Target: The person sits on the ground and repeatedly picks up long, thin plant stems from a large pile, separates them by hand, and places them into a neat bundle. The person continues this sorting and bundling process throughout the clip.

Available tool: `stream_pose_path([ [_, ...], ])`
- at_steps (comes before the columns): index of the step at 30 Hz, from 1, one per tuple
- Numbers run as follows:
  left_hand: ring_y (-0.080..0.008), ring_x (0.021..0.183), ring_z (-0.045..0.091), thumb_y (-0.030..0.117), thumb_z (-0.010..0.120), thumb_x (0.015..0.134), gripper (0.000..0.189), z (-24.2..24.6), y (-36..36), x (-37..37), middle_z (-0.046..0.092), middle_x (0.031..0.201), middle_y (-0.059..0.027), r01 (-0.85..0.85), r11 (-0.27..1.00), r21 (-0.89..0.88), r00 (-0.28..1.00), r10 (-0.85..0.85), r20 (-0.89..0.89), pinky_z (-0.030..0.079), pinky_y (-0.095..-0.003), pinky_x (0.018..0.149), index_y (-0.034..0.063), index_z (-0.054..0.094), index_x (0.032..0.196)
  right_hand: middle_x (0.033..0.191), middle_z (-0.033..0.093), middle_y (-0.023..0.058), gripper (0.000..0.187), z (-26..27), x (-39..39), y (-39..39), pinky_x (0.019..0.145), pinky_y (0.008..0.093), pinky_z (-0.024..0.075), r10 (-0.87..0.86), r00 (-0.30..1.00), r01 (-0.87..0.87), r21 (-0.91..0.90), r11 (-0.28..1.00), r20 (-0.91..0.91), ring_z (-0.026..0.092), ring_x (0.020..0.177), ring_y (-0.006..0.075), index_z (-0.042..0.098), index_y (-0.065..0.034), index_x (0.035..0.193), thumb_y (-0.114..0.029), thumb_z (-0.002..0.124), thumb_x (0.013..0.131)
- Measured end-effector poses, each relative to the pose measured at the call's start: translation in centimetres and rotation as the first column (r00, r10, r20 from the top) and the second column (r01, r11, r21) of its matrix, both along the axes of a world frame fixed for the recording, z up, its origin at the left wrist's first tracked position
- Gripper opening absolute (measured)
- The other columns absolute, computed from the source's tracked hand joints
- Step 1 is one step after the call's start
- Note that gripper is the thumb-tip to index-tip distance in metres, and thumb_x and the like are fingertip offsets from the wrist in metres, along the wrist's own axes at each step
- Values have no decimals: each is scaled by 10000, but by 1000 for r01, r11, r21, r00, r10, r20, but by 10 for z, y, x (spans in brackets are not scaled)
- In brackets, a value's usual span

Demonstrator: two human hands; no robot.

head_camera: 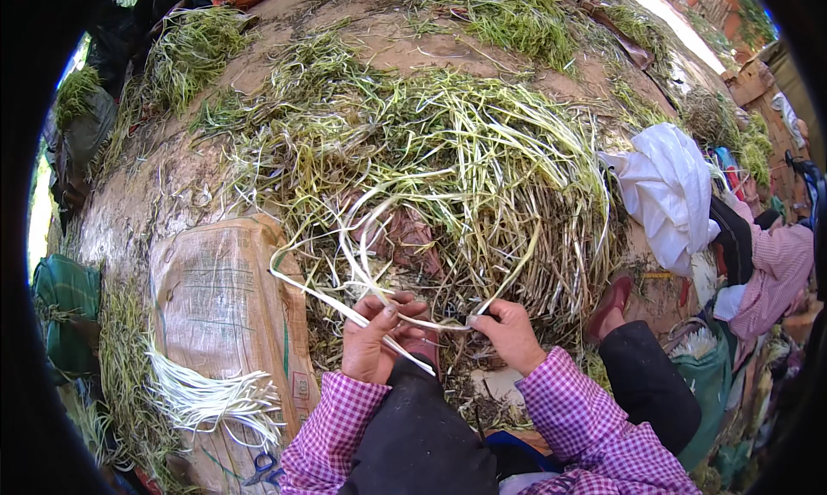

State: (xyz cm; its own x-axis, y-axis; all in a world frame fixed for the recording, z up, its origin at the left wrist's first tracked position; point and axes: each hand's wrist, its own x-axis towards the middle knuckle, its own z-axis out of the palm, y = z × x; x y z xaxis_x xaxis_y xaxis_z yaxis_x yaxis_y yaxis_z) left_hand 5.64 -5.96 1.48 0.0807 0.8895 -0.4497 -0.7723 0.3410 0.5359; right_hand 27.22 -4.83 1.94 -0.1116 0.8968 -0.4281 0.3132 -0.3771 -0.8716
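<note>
My left hand (375,337) grips a few long white stems (333,301), whose pale loops curl up past its fingers. With thumb and forefinger, my right hand (507,333) pinches a thin stem that stretches across from the left hand and bends up into a yellow-green leaf (520,265). Beyond both hands lies a large heap of green and yellow stalks (491,152), with brownish ends at its right. On a flattened woven sack (213,301) at the left rests a bundle of trimmed white stems (210,391). Blue-handled scissors (261,469) lie below that bundle.
A white plastic sack (669,191) lies right of the heap. Near it sits a person in a pink checked sleeve (778,272), beside a green bag (707,379) holding white stems. A green bundle (68,314) stands far left. More piles of greens (194,49) cover the ground behind.
</note>
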Motion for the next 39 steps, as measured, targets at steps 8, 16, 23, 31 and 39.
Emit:
stream_pose_path([
  [8,-323,800,642,61,540,883,83,-17,-5,-31,605,892,-152,-201,973,-116,976,188,-114,583,-411,599,64,510,960,746,596,180,313,-20,52,-6,696,404,473,436,566,-316,-304,899,699,581,693,297,629,52,851,-257,632,799],
  [16,-330,841,633,67,534,887,111,1,3,-5,591,920,-153,-190,962,-198,982,187,-36,580,-390,623,42,477,978,917,596,124,318,0,-23,-4,782,363,454,248,791,-559,497,664,559,576,812,263,580,-9,1053,-224,620,822],
  [23,-252,703,621,206,422,960,202,8,5,6,566,697,-99,36,999,-26,998,-34,59,479,-278,424,15,488,949,857,632,70,211,-2,-40,-28,694,231,463,131,962,-108,107,988,-239,606,802,120,604,9,1025,-146,523,907],
  [31,-160,506,503,214,421,961,204,12,9,8,473,586,-32,-128,991,-43,962,114,-247,317,-224,323,28,487,912,642,479,-27,212,-29,-13,-59,557,226,363,-155,962,126,-137,982,-224,421,620,51,594,11,827,-161,497,905],
  [39,-125,468,460,172,425,950,160,2,45,-36,443,569,-5,-401,907,-127,835,305,-458,276,-229,315,27,471,902,735,598,167,198,-70,17,-106,584,441,463,197,872,-343,271,899,448,585,644,355,528,-50,826,-234,495,893],
])
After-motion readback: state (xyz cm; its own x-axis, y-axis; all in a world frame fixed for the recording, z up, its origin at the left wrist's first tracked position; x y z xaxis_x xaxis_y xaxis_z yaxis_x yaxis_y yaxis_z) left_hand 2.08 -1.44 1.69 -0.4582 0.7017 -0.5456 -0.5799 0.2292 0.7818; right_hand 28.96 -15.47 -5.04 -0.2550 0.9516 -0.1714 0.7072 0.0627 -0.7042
